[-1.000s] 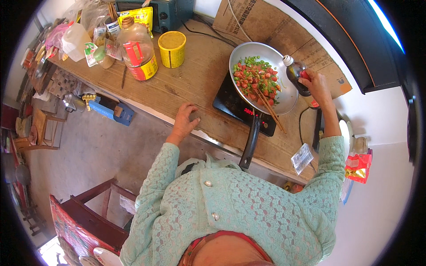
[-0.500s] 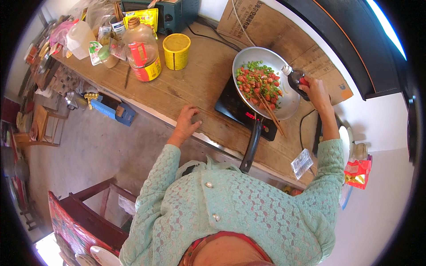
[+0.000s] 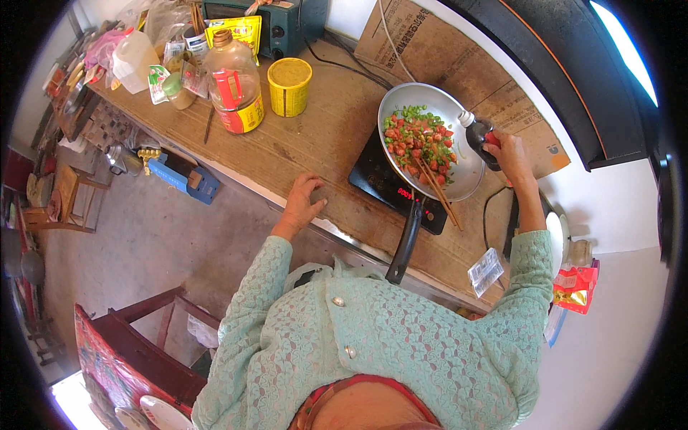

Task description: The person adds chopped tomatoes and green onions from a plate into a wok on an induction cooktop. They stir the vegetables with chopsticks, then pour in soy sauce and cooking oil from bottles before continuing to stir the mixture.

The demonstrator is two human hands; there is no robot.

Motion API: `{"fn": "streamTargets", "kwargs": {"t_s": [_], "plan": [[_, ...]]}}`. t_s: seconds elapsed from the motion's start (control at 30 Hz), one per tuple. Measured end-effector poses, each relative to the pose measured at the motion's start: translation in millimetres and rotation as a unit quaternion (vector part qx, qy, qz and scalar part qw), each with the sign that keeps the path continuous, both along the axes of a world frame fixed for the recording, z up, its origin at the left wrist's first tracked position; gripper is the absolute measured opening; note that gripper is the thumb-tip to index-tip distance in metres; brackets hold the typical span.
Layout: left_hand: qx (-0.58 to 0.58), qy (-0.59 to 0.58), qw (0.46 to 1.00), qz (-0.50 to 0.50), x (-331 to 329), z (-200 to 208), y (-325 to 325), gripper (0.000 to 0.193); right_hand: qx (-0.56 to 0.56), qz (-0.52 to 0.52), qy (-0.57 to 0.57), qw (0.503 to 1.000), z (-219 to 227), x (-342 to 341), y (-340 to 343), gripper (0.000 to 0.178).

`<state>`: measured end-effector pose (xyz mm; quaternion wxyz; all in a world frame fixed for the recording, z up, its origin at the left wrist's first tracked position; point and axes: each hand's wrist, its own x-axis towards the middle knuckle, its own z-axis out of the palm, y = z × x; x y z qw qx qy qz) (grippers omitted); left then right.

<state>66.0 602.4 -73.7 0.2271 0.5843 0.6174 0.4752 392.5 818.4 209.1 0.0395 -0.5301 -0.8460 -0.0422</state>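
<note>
1. A pale mint-green cardigan (image 3: 423,330) in lacy, flower-patterned openwork.
2. Long sleeves (image 3: 252,287) of the same lace, leaving the wrists bare.
3. Two round, shiny buttons (image 3: 339,302) on the front.
4. A red patterned neckline (image 3: 315,396) showing underneath.

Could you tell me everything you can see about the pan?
The pan is round and looks metal, pale grey and smooth inside, with a long black handle pointing toward the person's green top. It sits on a black cooker. Red chunks and green pieces of food lie in it, and chopsticks lean across its near rim. The right hand holds a dark bottle at its right side; whether they touch is unclear.
</note>
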Motion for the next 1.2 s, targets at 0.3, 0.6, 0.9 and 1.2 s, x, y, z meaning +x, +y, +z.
{"fn": "streamTargets", "kwargs": {"t_s": [0.3,0.6,0.9,1.2], "plan": [[0.015,0.007,1.0,0.002,-1,-5,1,0.039,0.03,-0.003,-0.036,0.999,6,-9,-12,0.024],[0.01,-0.01,1.0,0.004,-1,-1,0,0.038,0.047,0.007,-0.039,0.998,5,-5,-12,0.024],[0.02,-0.008,1.0,-0.002,-1,-3,0,0.038,0.047,0.009,-0.002,0.999,5,-2,-7,0.023],[0.039,0.01,0.999,0.003,-2,-4,-1,0.038,-0.104,-0.031,0.243,0.964,-9,13,16,0.016]]}}
